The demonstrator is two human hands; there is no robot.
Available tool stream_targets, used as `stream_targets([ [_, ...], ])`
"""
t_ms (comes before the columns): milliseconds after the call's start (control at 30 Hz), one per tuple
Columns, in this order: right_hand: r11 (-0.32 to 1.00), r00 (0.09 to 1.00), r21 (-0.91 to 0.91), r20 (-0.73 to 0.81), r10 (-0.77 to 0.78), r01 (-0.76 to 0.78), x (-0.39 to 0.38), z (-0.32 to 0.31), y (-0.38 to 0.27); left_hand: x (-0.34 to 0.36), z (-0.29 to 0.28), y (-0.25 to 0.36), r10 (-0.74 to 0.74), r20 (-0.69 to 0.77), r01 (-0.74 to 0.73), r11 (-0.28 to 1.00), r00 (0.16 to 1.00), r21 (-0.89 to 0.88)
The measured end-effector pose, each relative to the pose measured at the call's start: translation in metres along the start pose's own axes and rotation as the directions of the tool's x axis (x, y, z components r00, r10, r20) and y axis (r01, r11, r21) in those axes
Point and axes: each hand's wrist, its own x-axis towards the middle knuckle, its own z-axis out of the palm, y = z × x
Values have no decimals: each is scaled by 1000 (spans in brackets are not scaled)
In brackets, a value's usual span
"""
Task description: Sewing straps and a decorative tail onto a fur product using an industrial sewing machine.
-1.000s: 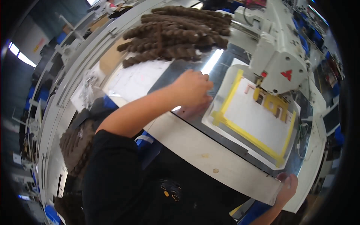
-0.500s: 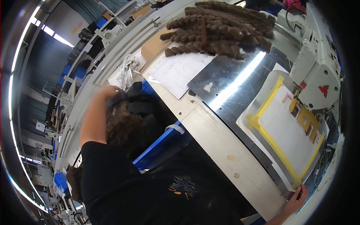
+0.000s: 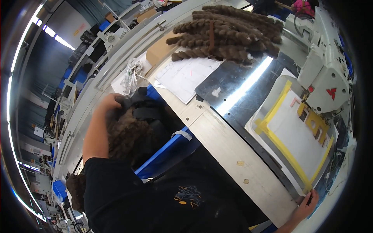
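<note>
My left hand point(image 3: 111, 101) reaches over a blue bin point(image 3: 165, 149), its fingers closed on the end of a black piece point(image 3: 125, 101) that looks like fabric. More black pieces point(image 3: 147, 112) and brown fluffy fur point(image 3: 130, 134) lie around it. At the lower right, my right hand point(image 3: 305, 207) has its fingers curled by the near corner of a flat sewing template point(image 3: 297, 143). Whatever is under those fingertips is hidden. Yellow tape borders the template's white sheet, where brown and yellow cut-out shapes point(image 3: 315, 126) lie under the sewing machine head point(image 3: 328, 87).
A strapped bundle of brown fur strips point(image 3: 229, 35) sits at the far end of the dark metal plate point(image 3: 241, 85). Papers point(image 3: 186, 75), a cardboard piece point(image 3: 159, 50) and crumpled clear plastic point(image 3: 132, 73) lie beside it. A pale table edge point(image 3: 225, 149) runs between the bin and machine.
My left hand has shifted slightly down, and its fingers now show more plainly on the black piece. My right hand stays by the template's corner. The view has shifted a little.
</note>
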Motion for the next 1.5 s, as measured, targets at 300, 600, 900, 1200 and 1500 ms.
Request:
stream_targets([
  [300,997,997,33,-11,-75,75,0,-2,-1,10,3,-20,72,238,-11,969,969,-247],
  [600,960,990,246,-12,140,-133,-4,0,-30,25,5,-65,82,61,-57,940,995,-337],
  [900,991,997,133,-76,4,6,-7,0,-22,22,8,-59,-132,306,278,819,943,-503],
  [1200,990,996,142,-91,0,13,-4,1,-28,-1,25,-122,-95,228,246,443,969,-862],
  [1500,991,994,137,-109,23,-8,-4,2,-31,-57,-2,-14,-44,189,192,106,981,-976],
])
